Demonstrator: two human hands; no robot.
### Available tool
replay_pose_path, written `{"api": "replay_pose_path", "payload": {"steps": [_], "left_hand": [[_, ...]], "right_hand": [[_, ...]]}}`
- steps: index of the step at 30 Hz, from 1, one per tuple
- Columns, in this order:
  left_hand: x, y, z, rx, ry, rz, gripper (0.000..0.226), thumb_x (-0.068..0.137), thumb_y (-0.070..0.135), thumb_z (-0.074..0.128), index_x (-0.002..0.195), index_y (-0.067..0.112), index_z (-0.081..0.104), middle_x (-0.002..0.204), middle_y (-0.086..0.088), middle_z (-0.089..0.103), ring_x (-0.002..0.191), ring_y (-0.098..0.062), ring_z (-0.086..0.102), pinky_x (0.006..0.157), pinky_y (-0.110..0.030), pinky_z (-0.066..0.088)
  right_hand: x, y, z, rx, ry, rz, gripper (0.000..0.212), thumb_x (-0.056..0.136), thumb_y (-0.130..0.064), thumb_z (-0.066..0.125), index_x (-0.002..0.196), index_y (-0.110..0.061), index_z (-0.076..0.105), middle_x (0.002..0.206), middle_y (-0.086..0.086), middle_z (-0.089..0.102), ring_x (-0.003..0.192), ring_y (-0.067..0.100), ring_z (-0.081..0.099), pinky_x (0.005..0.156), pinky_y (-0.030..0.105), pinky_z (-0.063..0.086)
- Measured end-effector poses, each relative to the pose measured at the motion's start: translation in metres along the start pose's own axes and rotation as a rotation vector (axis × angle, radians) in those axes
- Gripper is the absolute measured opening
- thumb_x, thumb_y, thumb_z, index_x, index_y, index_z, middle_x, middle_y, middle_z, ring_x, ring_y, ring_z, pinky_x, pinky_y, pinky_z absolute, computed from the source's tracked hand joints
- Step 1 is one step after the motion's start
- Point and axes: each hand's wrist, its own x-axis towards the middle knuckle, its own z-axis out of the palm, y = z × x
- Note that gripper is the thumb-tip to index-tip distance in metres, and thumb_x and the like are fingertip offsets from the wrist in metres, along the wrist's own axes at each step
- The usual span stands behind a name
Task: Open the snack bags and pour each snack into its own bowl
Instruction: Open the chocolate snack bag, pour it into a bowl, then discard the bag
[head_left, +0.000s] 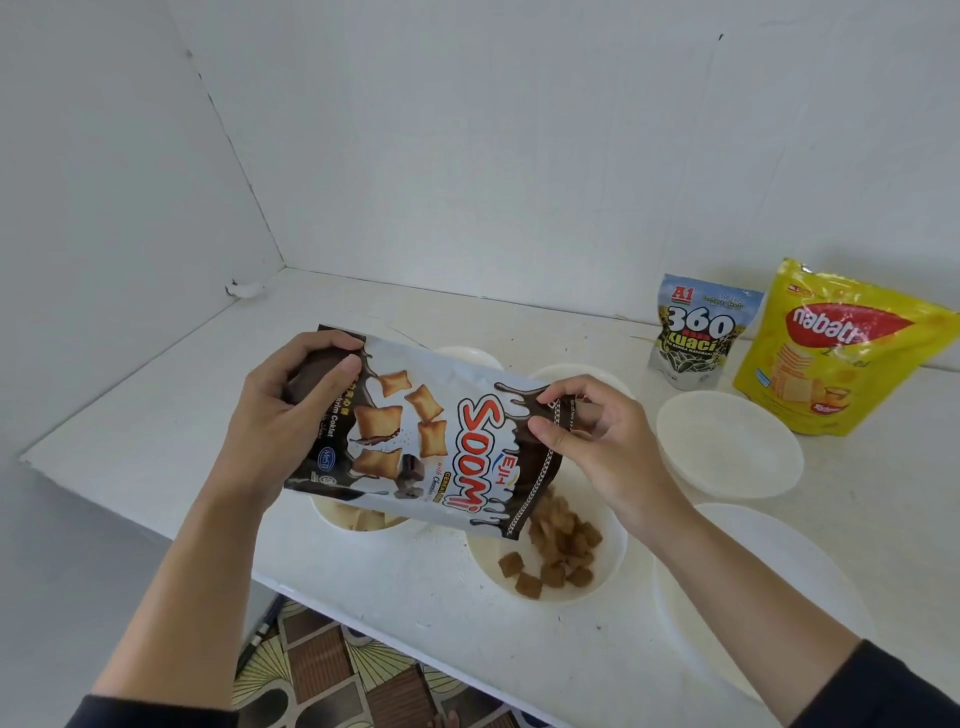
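I hold a white and brown Soom cereal bag (415, 441) tipped on its side above the table. My left hand (291, 410) grips its bottom end, and my right hand (587, 431) pinches the open mouth. Brown pillow-shaped pieces (558, 545) tumble from the mouth into a white bowl (613, 561) below. Partly hidden under the bag, another white bowl (358, 519) holds pale snack pieces. An empty white bowl (727, 447) sits to the right, and one more (769, 587) lies near my right forearm.
A 360 Kuaci seed bag (696, 332) and a yellow Nabati bag (836, 353) stand upright at the back right. Two more bowl rims (467, 353) show behind the Soom bag. The white table (156, 415) ends at a front edge over patterned floor (332, 670). Walls close the left and back.
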Motion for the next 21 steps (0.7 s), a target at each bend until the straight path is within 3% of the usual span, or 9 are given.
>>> {"api": "replay_pose_path", "payload": {"steps": [5,8,16,21], "left_hand": [[0.011,0.019,-0.008,-0.036,0.024,0.064,0.011,0.097,0.023,0.066,0.103,0.031,0.073,0.110,0.005,0.072,0.097,-0.014,0.069,0.075,-0.026,0.059],[0.017,0.033,-0.013,-0.028,0.020,0.112,0.011,0.097,0.025,0.066,0.104,0.031,0.072,0.113,0.003,0.071,0.100,-0.017,0.069,0.075,-0.026,0.059],[0.017,0.056,-0.013,0.062,-0.010,0.167,0.014,0.098,0.021,0.067,0.102,0.034,0.072,0.111,0.010,0.072,0.095,-0.011,0.072,0.065,-0.020,0.059],[0.010,0.045,-0.003,0.125,-0.056,0.109,0.013,0.097,0.024,0.068,0.105,0.034,0.072,0.111,0.009,0.071,0.101,-0.018,0.072,0.069,-0.034,0.063]], "right_hand": [[0.006,-0.025,0.007,0.026,0.004,-0.056,0.020,0.087,-0.004,0.074,0.103,-0.009,0.063,0.092,0.010,0.079,0.090,0.027,0.077,0.081,0.051,0.061],[0.007,-0.036,0.009,0.064,-0.001,-0.080,0.020,0.087,-0.005,0.075,0.102,-0.011,0.062,0.095,0.010,0.078,0.091,0.030,0.076,0.083,0.055,0.060],[0.002,-0.029,0.008,0.123,-0.013,-0.064,0.024,0.089,0.002,0.070,0.107,-0.009,0.059,0.099,0.013,0.078,0.094,0.033,0.075,0.083,0.050,0.060],[-0.003,-0.007,0.004,0.083,0.001,-0.003,0.023,0.089,0.005,0.069,0.103,-0.010,0.059,0.096,0.012,0.078,0.093,0.030,0.075,0.079,0.039,0.060]]}}
